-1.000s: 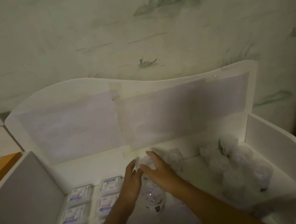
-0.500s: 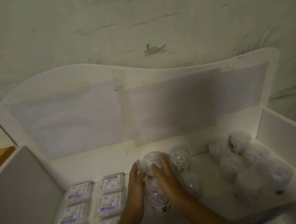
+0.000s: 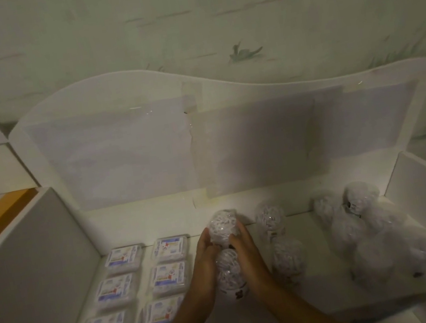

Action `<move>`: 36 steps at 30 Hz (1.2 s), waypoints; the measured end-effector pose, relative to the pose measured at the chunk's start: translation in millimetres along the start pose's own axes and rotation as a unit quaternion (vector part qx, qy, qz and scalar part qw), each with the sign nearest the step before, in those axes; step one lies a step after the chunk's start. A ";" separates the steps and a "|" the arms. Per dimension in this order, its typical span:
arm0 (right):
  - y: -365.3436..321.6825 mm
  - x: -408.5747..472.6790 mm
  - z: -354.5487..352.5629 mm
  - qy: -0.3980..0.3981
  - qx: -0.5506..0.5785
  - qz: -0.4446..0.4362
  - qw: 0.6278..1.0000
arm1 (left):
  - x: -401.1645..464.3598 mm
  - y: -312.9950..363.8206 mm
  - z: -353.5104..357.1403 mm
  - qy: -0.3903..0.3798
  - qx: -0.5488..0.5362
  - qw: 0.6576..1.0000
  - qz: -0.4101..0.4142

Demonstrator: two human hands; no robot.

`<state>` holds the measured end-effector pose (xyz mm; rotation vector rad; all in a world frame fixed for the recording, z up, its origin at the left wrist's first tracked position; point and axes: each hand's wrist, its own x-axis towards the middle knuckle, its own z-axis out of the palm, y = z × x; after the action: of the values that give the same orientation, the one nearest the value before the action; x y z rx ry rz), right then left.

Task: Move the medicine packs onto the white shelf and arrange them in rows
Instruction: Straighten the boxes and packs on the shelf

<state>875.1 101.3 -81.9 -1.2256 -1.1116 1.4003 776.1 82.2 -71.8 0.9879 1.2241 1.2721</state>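
Now the left hand [image 3: 205,267] and right hand [image 3: 248,257] are cupping two round clear medicine packs [image 3: 226,252] between them at lower centre, on the white shelf [image 3: 338,292]. Flat boxed packs [image 3: 139,282] are lying in rows at lower left.

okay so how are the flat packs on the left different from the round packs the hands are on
The flat packs are low, rectangular and carry blue and white labels; the round packs are bulging clear wraps with white contents showing through. The flat packs lie untouched in two neat columns, while the round packs sit between the left hand and the right hand. The flat packs fill the left of the white shelf; the round packs sit mid-shelf. Both lie on that shelf.
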 end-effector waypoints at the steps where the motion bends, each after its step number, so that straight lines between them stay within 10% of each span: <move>1: 0.6 0.8 3.5 0.013 0.000 0.000 1.000 | -0.4 -0.4 0.0 0.001 0.000 1.000 -0.004; 16: -1.1 -7.7 4.0 0.010 -0.031 -0.004 0.999 | 6.0 -0.6 -3.5 0.000 0.035 0.999 -0.004; 21: -26.8 -7.6 -7.1 0.004 -0.165 -0.090 0.982 | 8.2 24.5 -8.7 0.027 0.206 0.977 0.051; 26: -74.9 12.9 -26.9 -0.074 -0.381 -0.153 0.909 | 41.4 79.5 -22.8 -0.042 0.480 0.850 0.211; 31: -119.4 23.5 -77.7 -0.084 -0.524 -0.198 0.824 | 50.2 125.8 5.7 -0.122 0.670 0.703 0.206; 36: -129.5 20.4 -119.0 -0.025 -0.443 -0.205 0.872 | 37.1 112.8 63.6 -0.138 0.560 0.786 0.222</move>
<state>1002.7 146.9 32.0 -1.4290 -2.0320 0.5691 819.4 135.8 43.9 2.3425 1.5538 0.5564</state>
